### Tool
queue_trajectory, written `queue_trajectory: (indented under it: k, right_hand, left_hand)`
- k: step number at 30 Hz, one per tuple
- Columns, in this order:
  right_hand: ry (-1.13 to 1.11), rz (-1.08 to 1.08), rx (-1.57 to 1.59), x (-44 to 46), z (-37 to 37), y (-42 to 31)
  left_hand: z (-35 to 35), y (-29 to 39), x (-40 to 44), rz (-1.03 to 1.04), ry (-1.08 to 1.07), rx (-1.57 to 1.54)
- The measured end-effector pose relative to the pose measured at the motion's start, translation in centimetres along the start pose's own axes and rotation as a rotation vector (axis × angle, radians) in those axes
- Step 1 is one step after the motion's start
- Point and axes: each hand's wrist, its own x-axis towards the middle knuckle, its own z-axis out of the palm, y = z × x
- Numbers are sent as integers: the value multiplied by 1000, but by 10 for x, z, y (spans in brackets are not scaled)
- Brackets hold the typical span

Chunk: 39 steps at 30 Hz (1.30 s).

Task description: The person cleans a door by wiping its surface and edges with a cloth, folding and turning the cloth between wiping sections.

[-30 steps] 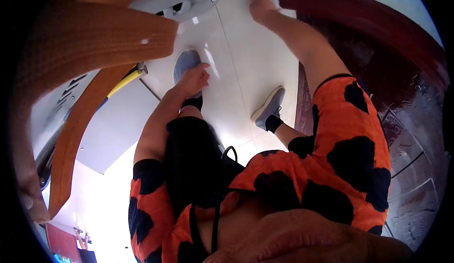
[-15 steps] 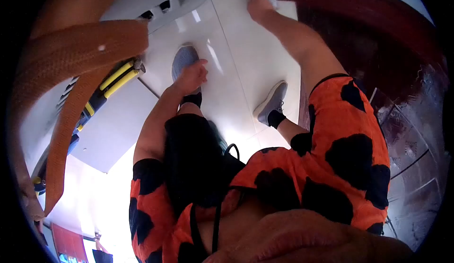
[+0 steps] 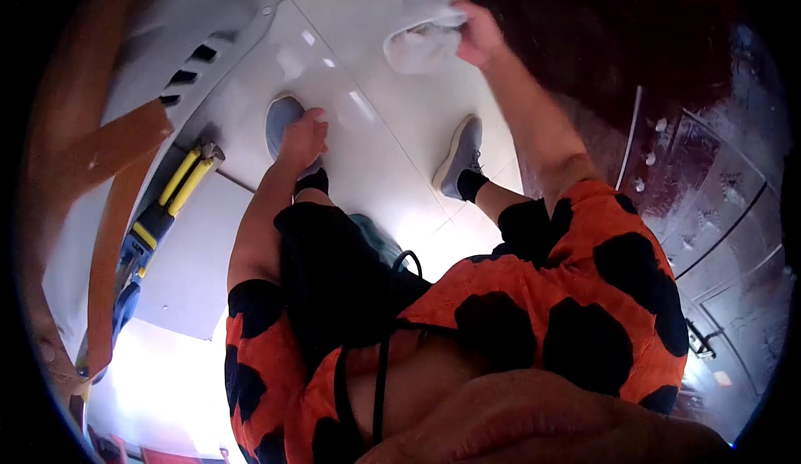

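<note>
A white cloth point(image 3: 424, 45) hangs in loose folds from my right hand point(image 3: 481, 33), above the pale tiled floor point(image 3: 346, 155) at the upper middle. The fingers of this hand are pinched on the cloth's right edge. My left hand point(image 3: 304, 140) hangs over one grey shoe point(image 3: 282, 122). Its fingers are curled loosely, and nothing shows in them. The other grey shoe point(image 3: 461, 153) stands on the tiles below the cloth.
Dark red, glossy furniture point(image 3: 601, 38) fills the upper right. Brown straps point(image 3: 108, 239) cross the left side close to the camera. Behind them is a tool with yellow handles point(image 3: 185, 182) by a grey panel point(image 3: 196, 255). A grey casing with dark slots point(image 3: 188, 72) stands at the upper left.
My right hand has come away from the dark red edge, nearer to me, and the white cloth now shows spread out. The view has turned, and more of the yellow-handled tool shows.
</note>
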Motion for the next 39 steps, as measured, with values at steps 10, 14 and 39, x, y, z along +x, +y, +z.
queue_trajectory:
  k: [10,14,39]
  right_hand:
    - [-313,-181,705,-49,4,19]
    - [116,-319,419,-51,10,13]
    - [819,-562,622,78,44,-1]
  left_hand:
    - [2,-6,5,42,137,115]
    - [3,-12,5,78,124,214]
    - [7,8,-6,-88,74,67]
